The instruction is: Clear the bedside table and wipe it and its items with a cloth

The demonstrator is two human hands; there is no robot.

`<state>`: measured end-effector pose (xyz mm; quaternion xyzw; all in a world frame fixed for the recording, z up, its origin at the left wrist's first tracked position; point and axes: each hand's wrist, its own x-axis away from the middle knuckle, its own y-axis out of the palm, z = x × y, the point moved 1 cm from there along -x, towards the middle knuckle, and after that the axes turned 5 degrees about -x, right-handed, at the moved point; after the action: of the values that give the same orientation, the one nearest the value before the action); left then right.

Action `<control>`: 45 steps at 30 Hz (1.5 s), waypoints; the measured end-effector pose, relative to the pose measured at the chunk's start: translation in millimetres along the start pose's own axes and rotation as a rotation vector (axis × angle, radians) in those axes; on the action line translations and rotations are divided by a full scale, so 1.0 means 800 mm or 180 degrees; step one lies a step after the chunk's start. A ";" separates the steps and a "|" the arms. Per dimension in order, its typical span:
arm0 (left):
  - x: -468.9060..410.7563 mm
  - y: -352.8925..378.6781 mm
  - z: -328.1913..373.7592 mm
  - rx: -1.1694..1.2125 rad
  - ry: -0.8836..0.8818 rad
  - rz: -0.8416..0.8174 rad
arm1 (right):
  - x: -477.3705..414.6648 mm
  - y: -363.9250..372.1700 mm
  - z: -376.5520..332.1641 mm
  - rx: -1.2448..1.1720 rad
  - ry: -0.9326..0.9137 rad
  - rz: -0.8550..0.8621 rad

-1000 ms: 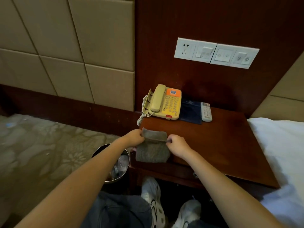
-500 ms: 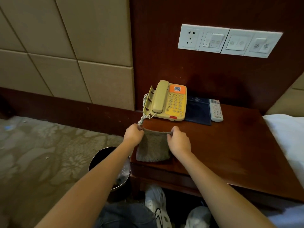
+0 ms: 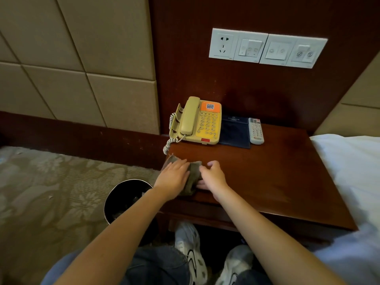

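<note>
Cloth-prep step: left grip [image 3: 174,177] flat, released, pressing cloth [image 3: 193,175] on surface [image 3: 267,182]; right grip [image 3: 212,177] grasps its edge. Next, likely: clear telephone [image 3: 201,122], folder [image 3: 234,131], remote [image 3: 256,130], frame centre.

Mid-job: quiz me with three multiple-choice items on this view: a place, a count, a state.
1. Where lies the white remote control? A. right of the dark blue folder B. in the bin C. on the bed
2. How many items stand at the back of the dark wooden bedside table? A. one B. three C. five
3. The left hand: A. grips a handset B. hangs idle C. presses flat on the grey-brown cloth
Key: 1 A, they lie side by side; 2 B, yellow corded telephone, folder, remote; 3 C, straight fingers cover it.
</note>
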<state>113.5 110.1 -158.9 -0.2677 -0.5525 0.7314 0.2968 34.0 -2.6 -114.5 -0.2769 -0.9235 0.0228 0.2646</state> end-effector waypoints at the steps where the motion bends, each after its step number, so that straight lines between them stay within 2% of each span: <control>1: 0.002 0.002 0.002 -0.0038 -0.0047 -0.0109 | 0.006 0.000 -0.001 0.0021 0.0118 -0.0115; 5: 0.003 0.001 0.005 -0.0180 -0.0163 -0.0346 | 0.024 0.000 -0.002 0.0249 0.0424 -0.0593; 11: 0.012 0.003 0.012 -0.0573 -0.0210 -0.0449 | 0.025 -0.009 -0.002 0.1336 0.0303 -0.1073; 13: 0.016 0.007 0.015 -0.0776 -0.0272 -0.0450 | 0.019 -0.015 -0.007 0.1893 -0.0110 -0.0698; 16: 0.014 0.008 0.017 -0.0740 -0.0308 -0.0419 | 0.013 -0.022 -0.003 0.3136 -0.1557 0.0087; 18: 0.011 0.001 0.008 -0.0550 -0.0314 -0.0239 | 0.012 -0.014 0.006 0.3858 -0.2316 -0.0003; 20: 0.013 -0.006 -0.010 -0.0524 -0.0278 -0.0104 | 0.009 -0.003 0.019 0.4221 -0.2344 -0.0319; 23: 0.026 -0.002 -0.031 -0.0505 -0.0237 -0.0212 | -0.005 0.007 0.034 0.4293 -0.1722 -0.0560; 28: 0.020 0.004 -0.027 -0.0500 -0.0412 -0.0141 | -0.023 0.011 0.012 0.4663 -0.1342 -0.0463; 31: 0.017 0.005 -0.025 -0.0559 -0.0466 -0.0152 | -0.024 0.020 0.000 0.4535 -0.1612 -0.0343; 34: 0.018 0.009 -0.026 -0.0580 -0.0404 -0.0149 | -0.014 0.017 0.028 0.4168 -0.1954 -0.0418; 36: 0.018 0.008 -0.028 -0.0584 -0.0283 -0.0183 | -0.007 0.013 0.048 0.3991 -0.1934 -0.0397; 40: 0.018 0.003 -0.029 -0.0450 -0.0280 -0.0396 | -0.008 0.014 0.042 0.4232 -0.1740 -0.0458; 42: 0.020 -0.010 -0.026 -0.0205 -0.0472 -0.0390 | -0.001 0.010 0.032 0.4311 -0.1714 -0.0522; 45: 0.023 -0.056 -0.034 0.0046 -0.0844 -0.0048 | 0.022 -0.008 0.022 0.4247 -0.1760 -0.0536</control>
<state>126.8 150.4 -123.5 -0.1624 -0.5836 0.7621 0.2286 9.9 3.2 -120.3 0.0314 -0.7642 0.6299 0.1350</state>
